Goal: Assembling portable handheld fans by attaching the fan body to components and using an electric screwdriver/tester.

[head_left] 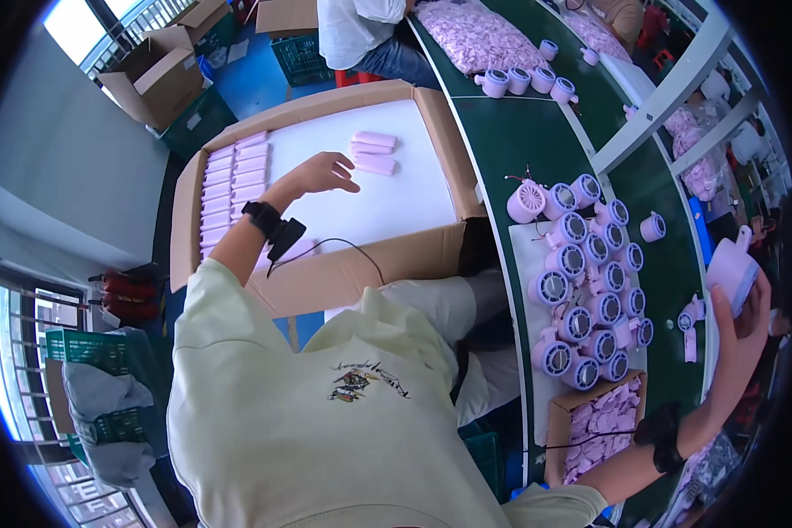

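Note:
My left hand (319, 174) reaches over a large cardboard box (334, 283), fingers apart and holding nothing. Just beyond its fingertips, several pink handle-like tubes (375, 153) lie on the white sheet (387, 207) inside. More pink tubes (229, 189) are laid in rows along the box's left side. At far right my right hand (748, 312) is closed around a pink fan housing (730, 271) with a short stub on top. On the green bench next to it lies a small pink fan part (691, 326).
Several pink fan heads (581, 282) crowd a pale board on the green bench (537, 132). A small carton (561, 440) of pink pieces sits at the near end. A grey metal post (664, 88) rises from the bench. Another person (361, 40) sits at the far side.

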`<state>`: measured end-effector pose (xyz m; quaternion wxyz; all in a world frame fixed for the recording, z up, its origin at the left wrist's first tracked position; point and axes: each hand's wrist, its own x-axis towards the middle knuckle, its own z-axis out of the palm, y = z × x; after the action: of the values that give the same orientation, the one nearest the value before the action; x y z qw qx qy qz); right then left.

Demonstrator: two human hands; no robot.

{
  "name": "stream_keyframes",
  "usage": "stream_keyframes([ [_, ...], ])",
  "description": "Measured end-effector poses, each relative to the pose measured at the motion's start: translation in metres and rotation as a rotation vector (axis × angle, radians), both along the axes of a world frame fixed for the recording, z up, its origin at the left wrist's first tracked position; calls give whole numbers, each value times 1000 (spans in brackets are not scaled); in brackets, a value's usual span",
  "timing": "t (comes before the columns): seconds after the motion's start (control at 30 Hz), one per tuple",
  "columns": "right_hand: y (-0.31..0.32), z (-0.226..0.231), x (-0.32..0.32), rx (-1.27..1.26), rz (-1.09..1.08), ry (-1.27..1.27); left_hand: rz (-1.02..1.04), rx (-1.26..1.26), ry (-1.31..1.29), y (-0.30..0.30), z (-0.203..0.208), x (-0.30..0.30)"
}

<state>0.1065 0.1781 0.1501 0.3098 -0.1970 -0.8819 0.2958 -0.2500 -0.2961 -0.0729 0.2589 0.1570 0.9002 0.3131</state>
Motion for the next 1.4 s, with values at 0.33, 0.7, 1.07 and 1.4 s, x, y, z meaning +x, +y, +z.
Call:
stream_keyframes([
  [0.33, -106, 6, 0, 84, 11, -87, -544, -610, 586, 47, -81, -113],
  [0.7, -143, -95, 81, -89, -300, -204, -583, -578, 357, 76, -70, -131],
  [1.07, -159, -113, 94, -422, -430, -159, -424, -499, 365, 68, -72, -115],
  [1.4, -165, -128, 112, -355, -479, -84, -277, -429, 262, 76, -61, -87],
])
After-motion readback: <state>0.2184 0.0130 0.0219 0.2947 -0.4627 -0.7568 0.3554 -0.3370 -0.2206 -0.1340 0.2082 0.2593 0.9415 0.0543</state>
